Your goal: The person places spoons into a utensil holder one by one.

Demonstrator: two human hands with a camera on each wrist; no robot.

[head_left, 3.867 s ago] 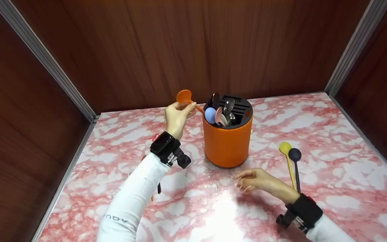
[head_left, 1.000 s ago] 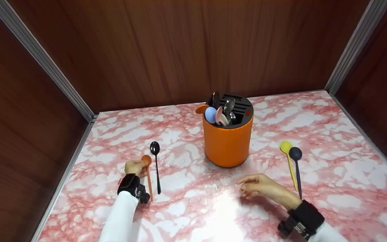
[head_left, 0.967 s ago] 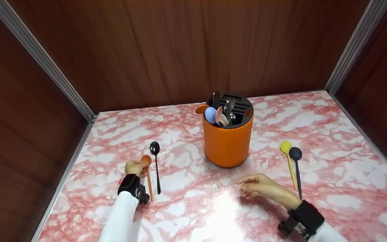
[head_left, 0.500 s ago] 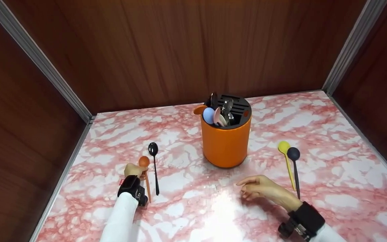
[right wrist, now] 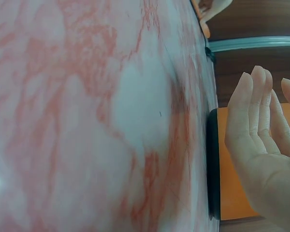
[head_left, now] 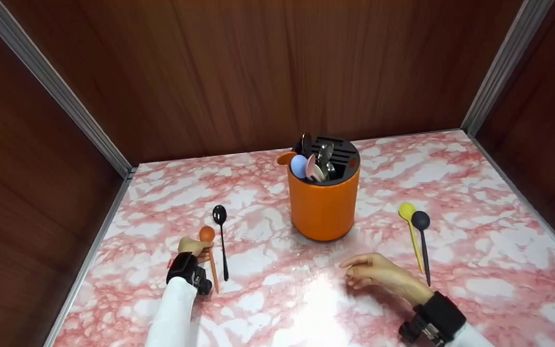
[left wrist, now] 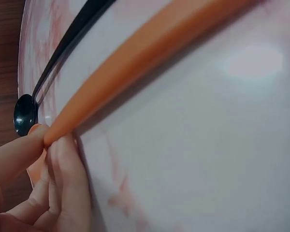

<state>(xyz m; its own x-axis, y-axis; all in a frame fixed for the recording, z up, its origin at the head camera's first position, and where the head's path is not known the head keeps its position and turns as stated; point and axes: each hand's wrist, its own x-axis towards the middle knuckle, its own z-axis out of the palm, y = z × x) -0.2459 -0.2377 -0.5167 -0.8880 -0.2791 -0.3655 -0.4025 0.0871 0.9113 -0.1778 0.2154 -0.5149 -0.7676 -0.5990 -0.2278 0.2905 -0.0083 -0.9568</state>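
At the left of the head view, my left hand [head_left: 191, 245] pinches an orange spoon [head_left: 206, 233] just below its bowl. The left wrist view shows thumb and fingers at the neck, with the orange handle [left wrist: 121, 67] slanting up away from them. A glossy black spoon [head_left: 219, 215] lies alongside, to the right. My right hand [head_left: 378, 272] is held over the table in front of the orange utensil holder [head_left: 324, 209], fingers loosely bent and holding nothing. Several spoons stand in the holder, among them a blue one [head_left: 298, 166] and another orange one leaning out on its left.
On the right of the marbled table [head_left: 480, 193] lie a yellow spoon [head_left: 407, 211] and a dark spoon [head_left: 421, 220], side by side. Wood-grain panels [head_left: 239, 72] with metal corner strips enclose the back and both sides.
The first orange spoon, earlier in my left hand, now stands in the holder. My left hand has moved down and left to the second orange spoon, fingers shifting from its bowl to its neck.
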